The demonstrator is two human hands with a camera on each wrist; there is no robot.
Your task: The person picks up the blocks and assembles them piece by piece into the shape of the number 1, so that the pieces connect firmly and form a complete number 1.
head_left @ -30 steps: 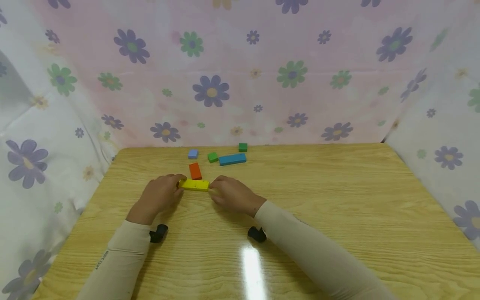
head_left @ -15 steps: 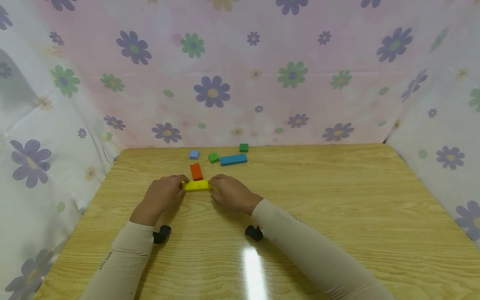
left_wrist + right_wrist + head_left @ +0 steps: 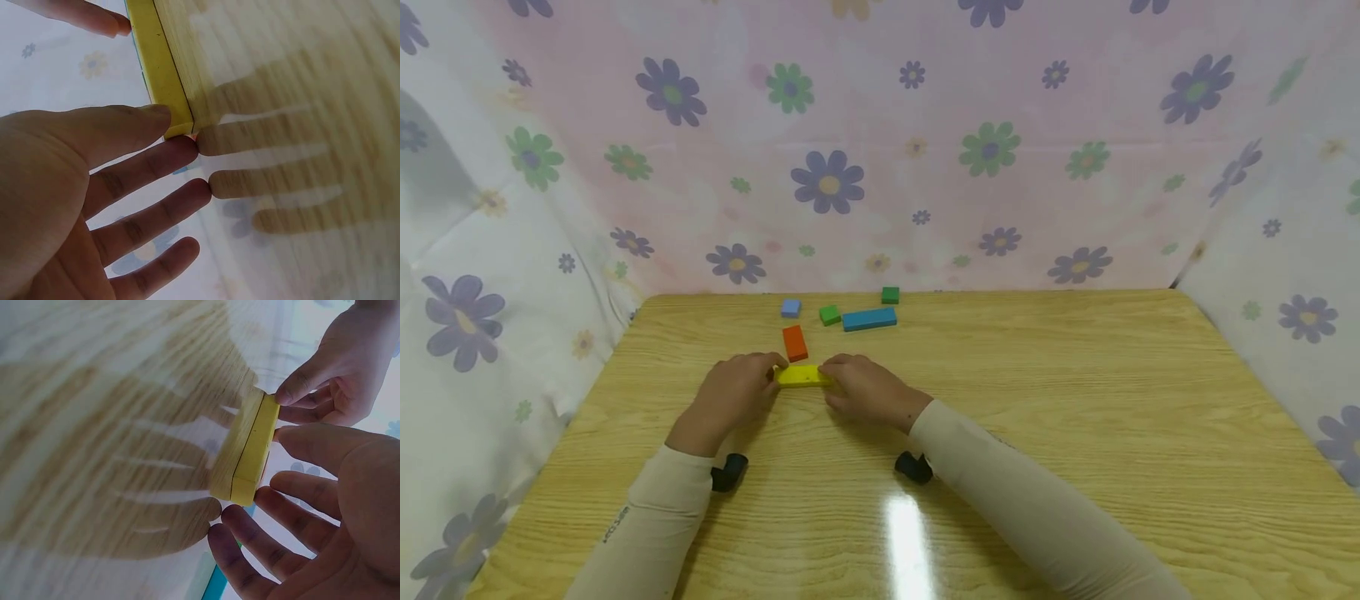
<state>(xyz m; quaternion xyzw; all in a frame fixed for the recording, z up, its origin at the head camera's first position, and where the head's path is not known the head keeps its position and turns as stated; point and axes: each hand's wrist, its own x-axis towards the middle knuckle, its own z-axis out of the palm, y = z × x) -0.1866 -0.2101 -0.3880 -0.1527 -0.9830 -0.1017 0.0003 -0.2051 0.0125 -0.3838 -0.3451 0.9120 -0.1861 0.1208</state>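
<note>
a left hand pinched one end of a long yellow block between thumb and forefinger, its other fingers spread and fairly straight. a right hand held the block's opposite end between thumb and fingers, with the outer fingertips reaching down to the tabletop. the yellow block lay flat on a wood-grain table, left of the table's middle, its long side running across the person's view. just beyond it was a red-orange block, set at a slight slant. farther back sat a small periwinkle block, then, to its right, a light green block right beside the end of a long blue block. a dark green block rested behind the blue one, near the far edge. cream sleeves covered both forearms, with a black device at each wrist. a pale cloth printed with purple, green and orange flowers hung behind the table and along both sides.
</note>
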